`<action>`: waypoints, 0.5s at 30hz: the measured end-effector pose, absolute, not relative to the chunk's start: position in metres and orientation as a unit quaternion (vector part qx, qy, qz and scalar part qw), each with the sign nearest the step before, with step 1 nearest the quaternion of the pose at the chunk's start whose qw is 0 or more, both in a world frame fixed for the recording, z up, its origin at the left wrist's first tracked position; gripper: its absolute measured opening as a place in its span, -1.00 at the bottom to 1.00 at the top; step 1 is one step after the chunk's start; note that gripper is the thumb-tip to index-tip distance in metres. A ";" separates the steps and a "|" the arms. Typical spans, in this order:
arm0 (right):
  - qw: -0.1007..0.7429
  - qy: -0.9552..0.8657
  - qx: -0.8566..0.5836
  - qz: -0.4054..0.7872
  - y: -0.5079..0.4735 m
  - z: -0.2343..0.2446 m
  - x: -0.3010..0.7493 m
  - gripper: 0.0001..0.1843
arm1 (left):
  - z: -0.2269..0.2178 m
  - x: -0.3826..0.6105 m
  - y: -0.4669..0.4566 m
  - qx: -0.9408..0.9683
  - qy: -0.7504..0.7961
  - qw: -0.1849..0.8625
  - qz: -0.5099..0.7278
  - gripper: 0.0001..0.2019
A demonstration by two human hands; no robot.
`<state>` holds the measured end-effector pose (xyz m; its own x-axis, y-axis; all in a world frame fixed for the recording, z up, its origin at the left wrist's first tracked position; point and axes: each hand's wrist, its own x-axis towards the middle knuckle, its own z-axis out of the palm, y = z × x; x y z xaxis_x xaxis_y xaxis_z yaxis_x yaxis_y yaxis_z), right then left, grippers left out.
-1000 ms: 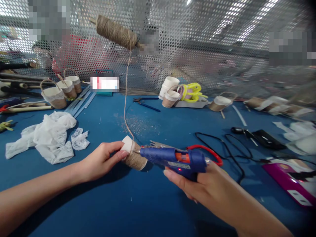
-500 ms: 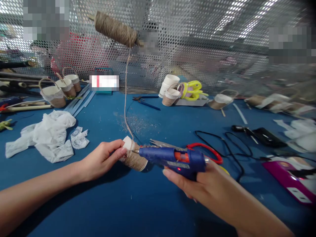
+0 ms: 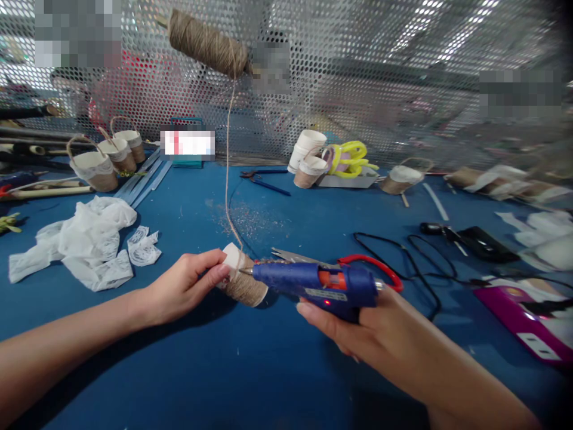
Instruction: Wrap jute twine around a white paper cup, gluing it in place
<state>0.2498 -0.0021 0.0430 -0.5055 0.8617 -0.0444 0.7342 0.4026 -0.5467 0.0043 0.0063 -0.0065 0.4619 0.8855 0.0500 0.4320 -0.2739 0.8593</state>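
Between the fingers and thumb of my left hand (image 3: 190, 283) is a white paper cup (image 3: 248, 286), lying tilted and partly wrapped in brown twine. My right hand (image 3: 358, 325) grips a blue hot glue gun (image 3: 313, 283) with a small red light lit. Its metal nozzle is at the twine on the cup; whether it touches, I cannot tell. A strand of twine (image 3: 228, 161) runs from the cup up to a twine spool (image 3: 206, 45) on a rod. Behind the glue gun lie scissors (image 3: 371, 266) with red handles, partly hidden.
White lace (image 3: 96, 239) lies at the left. Twine-wrapped cups with handles (image 3: 96, 173) stand at the back left. Blue-handled pliers (image 3: 266, 179) lie near the middle. At the right are a black cable (image 3: 421, 280) and a purple power strip (image 3: 519, 322). A perforated metal panel (image 3: 358, 77) rises behind.
The view has shifted slightly. Both hands keep their holds, and the glue gun's nozzle stays at nearly the same spot on the cup.
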 end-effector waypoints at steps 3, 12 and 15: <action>0.132 -0.825 -0.480 0.267 0.000 0.043 0.251 -0.63 | -0.006 0.004 0.006 0.752 0.437 0.413 0.271 -0.75; 0.139 -0.818 -0.482 0.282 -0.004 0.044 0.250 -0.70 | -0.005 0.004 0.005 0.762 0.439 0.397 0.264 -0.73; 0.144 -0.816 -0.484 0.281 -0.004 0.045 0.250 -0.70 | -0.006 0.003 0.006 0.762 0.438 0.396 0.265 -0.74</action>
